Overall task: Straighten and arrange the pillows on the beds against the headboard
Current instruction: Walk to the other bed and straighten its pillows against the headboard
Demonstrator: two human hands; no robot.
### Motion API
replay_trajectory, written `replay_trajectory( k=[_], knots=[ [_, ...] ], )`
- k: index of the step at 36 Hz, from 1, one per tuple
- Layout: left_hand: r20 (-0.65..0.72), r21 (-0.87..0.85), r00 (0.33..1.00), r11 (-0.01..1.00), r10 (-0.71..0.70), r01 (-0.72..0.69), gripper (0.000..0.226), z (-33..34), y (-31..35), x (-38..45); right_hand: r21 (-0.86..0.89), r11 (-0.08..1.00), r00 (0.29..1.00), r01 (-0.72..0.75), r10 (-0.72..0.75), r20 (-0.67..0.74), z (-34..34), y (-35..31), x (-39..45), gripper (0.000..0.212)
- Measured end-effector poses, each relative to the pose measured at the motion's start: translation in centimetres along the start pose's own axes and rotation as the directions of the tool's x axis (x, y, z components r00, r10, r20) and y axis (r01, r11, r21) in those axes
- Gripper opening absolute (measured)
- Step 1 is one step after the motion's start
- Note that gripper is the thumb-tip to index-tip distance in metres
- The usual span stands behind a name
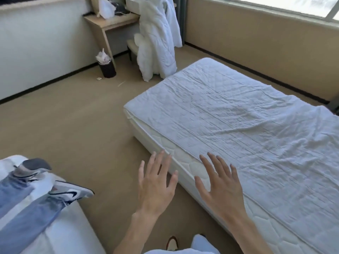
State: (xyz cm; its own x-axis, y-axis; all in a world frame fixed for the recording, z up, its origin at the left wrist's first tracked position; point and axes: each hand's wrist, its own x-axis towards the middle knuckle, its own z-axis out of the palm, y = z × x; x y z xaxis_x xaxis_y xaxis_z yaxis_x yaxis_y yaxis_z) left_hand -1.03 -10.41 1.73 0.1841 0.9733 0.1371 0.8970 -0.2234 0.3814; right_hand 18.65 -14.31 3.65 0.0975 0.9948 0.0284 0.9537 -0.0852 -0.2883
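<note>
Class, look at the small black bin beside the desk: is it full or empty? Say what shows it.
Full. Crumpled white paper or tissue sticks up above the rim of the black bin, and a scrap lies on the carpet beside it.

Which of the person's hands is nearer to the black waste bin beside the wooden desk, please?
The left. The left hand hovers open over the carpet on the black waste bin's side; the right hand hovers open over the white mattress edge, farther from the bin.

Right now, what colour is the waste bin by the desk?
Dark, near black, the waste bin holds white crumpled paper; the head view shows it.
</note>
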Motion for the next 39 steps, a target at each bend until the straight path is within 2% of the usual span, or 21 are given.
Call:
replay_trajectory(
  k=[5,13,29,39],
  knots=[
    [-0.062,-0.003,0.993,0.995,-0.097,0.097,0.055,-1.0,-4.4,2.1,0.026,0.998,0.998,0.065,-0.065,0.026,1.6,-4.0,4.7,0.066],
    [-0.088,0.009,0.983,0.987,-0.159,0.16,0.055,-2.0,-10.4,8.3,0.041,0.987,0.987,0.154,-0.156,0.032,3.8,-9.4,12.8,0.063],
    [-0.074,0.129,0.972,0.965,-0.222,0.23,0.058,-6.6,-26.7,29.7,0.148,0.963,0.971,0.224,-0.233,0.052,9.4,-22.4,37.8,0.066],
    [-0.089,0.13,0.957,0.949,-0.277,0.287,0.058,-8.9,-34.8,40.1,0.155,0.949,0.958,0.273,-0.284,0.05,11.5,-30.5,50.1,0.064]
  ],
)
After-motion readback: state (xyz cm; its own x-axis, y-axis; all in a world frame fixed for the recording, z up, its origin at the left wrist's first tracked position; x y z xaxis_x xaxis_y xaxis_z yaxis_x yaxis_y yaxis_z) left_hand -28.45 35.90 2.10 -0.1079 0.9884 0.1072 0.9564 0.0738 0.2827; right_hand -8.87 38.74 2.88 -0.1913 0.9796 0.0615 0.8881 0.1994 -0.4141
